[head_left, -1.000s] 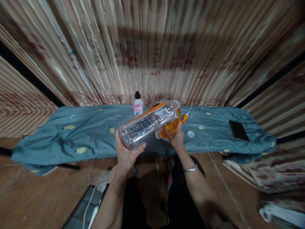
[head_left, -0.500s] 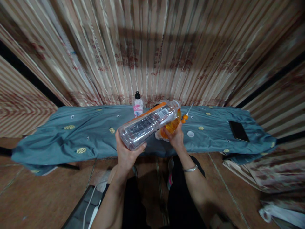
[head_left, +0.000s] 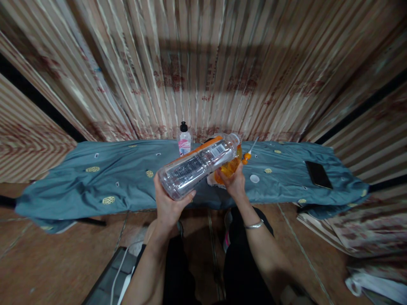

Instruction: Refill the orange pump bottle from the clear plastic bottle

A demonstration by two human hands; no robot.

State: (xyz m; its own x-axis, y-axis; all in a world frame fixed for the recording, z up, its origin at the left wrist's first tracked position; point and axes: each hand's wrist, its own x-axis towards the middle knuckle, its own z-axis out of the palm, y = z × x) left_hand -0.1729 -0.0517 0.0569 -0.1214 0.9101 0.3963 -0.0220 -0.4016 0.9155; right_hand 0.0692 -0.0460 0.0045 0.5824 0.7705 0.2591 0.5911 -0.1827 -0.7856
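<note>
My left hand (head_left: 170, 205) is closed round the base of a large clear plastic bottle (head_left: 197, 167) with an orange-edged label. The bottle is tilted, its neck to the right and higher than its base. Under that neck, my right hand (head_left: 234, 181) grips a smaller bottle (head_left: 229, 168) that holds orange liquid. The large bottle hides part of the smaller one, so where the two mouths meet cannot be made out. An orange pump top (head_left: 246, 158) with a pale tube lies just right of the smaller bottle. A round white cap (head_left: 254, 178) rests near my right hand.
A blue-green cloth (head_left: 127, 169) with yellow prints covers the narrow table. Behind the large bottle stands a clear bottle with a black cap (head_left: 183, 140). Toward the right end lies a dark phone-like slab (head_left: 318, 174). Striped curtains (head_left: 203, 76) close off the back and sides.
</note>
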